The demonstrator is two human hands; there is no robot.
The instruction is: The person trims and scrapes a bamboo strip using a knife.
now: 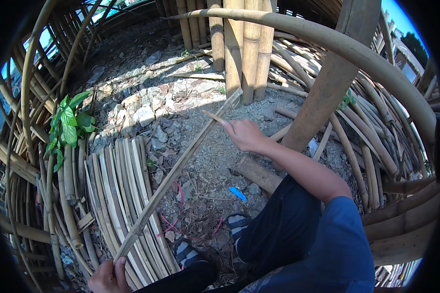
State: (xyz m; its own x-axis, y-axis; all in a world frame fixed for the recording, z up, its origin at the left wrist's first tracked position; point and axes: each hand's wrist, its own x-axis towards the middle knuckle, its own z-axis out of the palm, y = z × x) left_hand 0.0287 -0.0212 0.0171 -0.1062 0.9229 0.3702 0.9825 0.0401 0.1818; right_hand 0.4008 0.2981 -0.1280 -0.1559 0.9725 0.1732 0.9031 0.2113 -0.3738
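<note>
A long, flat bamboo strip (177, 168) slants from the lower left up to the middle of the head view. Its near end is gripped by my left hand (110, 277), thumb on top. Close to the strip's far end, my right hand (243, 134) is closed around a short yellow-brown piece of wood or bamboo (212, 116), which crosses over the strip. Most of this piece is hidden inside my fingers, so its exact kind is unclear. Beyond my left hand lies a row of split bamboo strips (127, 185) on the ground.
Upright bamboo poles (251, 53) stand ahead, with a slanted post (322, 88) and a curved pole (327, 36) at right. Bamboo is piled on the right (376, 132). A green plant (69, 119), a cut bamboo piece (259, 173) and a small blue object (238, 193) rest around the stony ground.
</note>
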